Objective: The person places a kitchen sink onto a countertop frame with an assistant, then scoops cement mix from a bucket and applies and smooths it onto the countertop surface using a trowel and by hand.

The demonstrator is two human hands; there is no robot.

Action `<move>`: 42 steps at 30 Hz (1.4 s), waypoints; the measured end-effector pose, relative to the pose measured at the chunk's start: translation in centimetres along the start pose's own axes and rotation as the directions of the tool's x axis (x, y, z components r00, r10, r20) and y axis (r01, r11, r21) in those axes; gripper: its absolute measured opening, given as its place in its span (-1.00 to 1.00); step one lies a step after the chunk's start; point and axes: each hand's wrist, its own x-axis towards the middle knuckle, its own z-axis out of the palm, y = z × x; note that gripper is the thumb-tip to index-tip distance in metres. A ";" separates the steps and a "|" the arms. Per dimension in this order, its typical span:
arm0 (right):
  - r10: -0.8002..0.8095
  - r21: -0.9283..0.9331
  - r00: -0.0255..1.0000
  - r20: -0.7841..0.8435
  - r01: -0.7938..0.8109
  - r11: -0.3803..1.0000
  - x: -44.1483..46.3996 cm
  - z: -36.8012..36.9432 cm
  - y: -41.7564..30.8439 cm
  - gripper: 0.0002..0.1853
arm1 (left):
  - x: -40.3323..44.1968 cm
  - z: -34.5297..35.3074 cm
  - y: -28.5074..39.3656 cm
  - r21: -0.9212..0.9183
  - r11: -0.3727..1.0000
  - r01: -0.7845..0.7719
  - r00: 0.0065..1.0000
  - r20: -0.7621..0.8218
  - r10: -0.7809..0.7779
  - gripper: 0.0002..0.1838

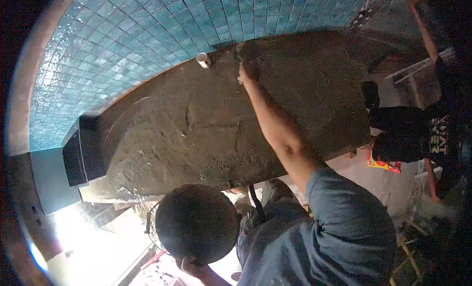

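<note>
A round black bucket [196, 224] is at the lower middle, with a wire handle at its left side. My left hand [192, 267] grips its lower edge. My right arm reaches far forward over a wet grey-brown mortar surface [211, 123]. At its end my right hand [245, 75] is closed, close to the foot of the blue tiled wall [196, 23]. Dark shadow covers the area around those fingers, and what they hold cannot be made out. A short white pipe end [203, 60] stands up from the surface, left of my right hand.
Dark box-shaped blocks [91, 150] stand at the surface's left end. Another person in a dark shirt [418, 131] is at the right, near a red and yellow packet [382, 163]. Glaring light fills the lower left. Lumber or framing [408, 259] shows at the lower right.
</note>
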 end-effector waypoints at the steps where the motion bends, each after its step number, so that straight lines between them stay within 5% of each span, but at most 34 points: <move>1: -0.033 -0.050 0.999 0.025 0.034 0.998 -1.8 0.0 -1.9 -0.53 | 0.4 -1.1 -0.5 -0.053 0.998 0.030 1.000 0.007 -0.030 -0.51; 3: -0.091 -0.178 0.994 0.061 0.101 0.979 -4.7 -0.3 -4.7 -0.50 | 1.9 -3.7 -2.1 -0.106 0.994 0.031 0.998 0.055 -0.025 -0.43; 5: -0.075 -0.351 0.990 0.121 0.114 0.929 -6.4 -1.2 -5.8 -0.47 | 2.4 -5.7 -3.1 0.342 0.900 -0.270 0.960 0.162 0.226 -0.42; 7: 0.055 -0.588 0.955 0.291 0.133 0.797 -6.1 -3.0 -5.1 -0.50 | 2.6 -6.1 -3.6 0.400 0.833 -0.382 0.922 0.231 0.311 -0.48; 9: -0.202 -0.440 0.970 0.132 0.240 0.865 -6.3 -6.3 -3.6 -0.54 | 2.8 -6.7 -3.9 0.147 0.947 -0.287 0.949 0.178 0.260 -0.57; 11: -0.236 -0.378 0.972 0.004 0.220 0.899 -5.8 -10.3 -0.9 -0.56 | 2.1 -4.8 -2.7 0.195 0.952 -0.236 0.970 0.110 0.218 -0.58; 18: 0.282 -0.021 0.953 -0.108 -0.286 0.958 -8.6 -24.7 11.7 -0.60 | 0.6 -3.0 -0.7 0.362 0.910 -0.200 0.980 0.067 0.189 -0.61; 22: 0.400 0.207 0.916 -0.025 -0.386 0.899 -15.4 -29.8 13.6 -0.60 | -0.2 -0.7 0.8 0.372 0.908 -0.194 0.981 0.088 0.173 -0.76; 26: 0.025 0.110 0.958 0.285 -0.058 0.992 -24.1 -33.3 6.1 -0.63 | 0.9 0.4 1.1 0.481 0.635 -0.605 0.794 0.420 0.439 -0.85; 28: -0.229 0.159 0.824 0.519 0.170 0.973 -28.8 -34.0 0.2 -0.62 | 8.0 -3.5 -3.1 0.563 0.400 -0.723 0.691 0.602 0.401 -0.83; 30: -0.383 0.270 0.594 0.708 0.274 0.923 -33.1 -31.9 -4.5 -0.58 | 7.6 0.4 -2.3 0.380 0.797 -0.469 0.874 0.326 0.360 -0.79; 32: -0.490 0.395 0.333 0.806 0.314 0.863 -36.6 -27.7 -7.5 -0.59 | 5.0 4.8 0.0 0.244 0.913 -0.328 0.927 0.268 0.261 -0.75; 34: -0.385 0.216 0.299 0.873 0.471 0.855 -41.0 -23.9 -12.4 -0.65 | 2.2 6.6 3.1 0.194 0.929 -0.315 0.896 0.384 0.223 -0.68; 35: -0.518 0.177 0.274 0.810 0.728 0.662 -43.1 -21.9 -13.6 -0.68 | 1.7 7.1 3.8 0.127 0.953 -0.274 0.880 0.433 0.195 -0.65; 38: -0.387 -0.153 0.447 0.807 0.790 0.594 -49.5 -17.9 -16.2 -0.70 | 3.3 6.8 4.4 -0.209 0.978 -0.011 0.827 0.548 0.126 -0.61; 39: -0.725 -0.002 0.380 0.575 0.887 0.462 -51.3 -20.2 -16.3 -0.72 | 3.3 6.6 5.1 -0.218 0.976 0.001 0.809 0.574 0.127 -0.60; 42: -0.292 -0.030 0.219 0.931 0.842 0.538 -52.7 -24.5 -21.8 -0.74 | 3.4 5.7 7.4 -0.239 0.971 -0.001 0.754 0.638 0.158 -0.57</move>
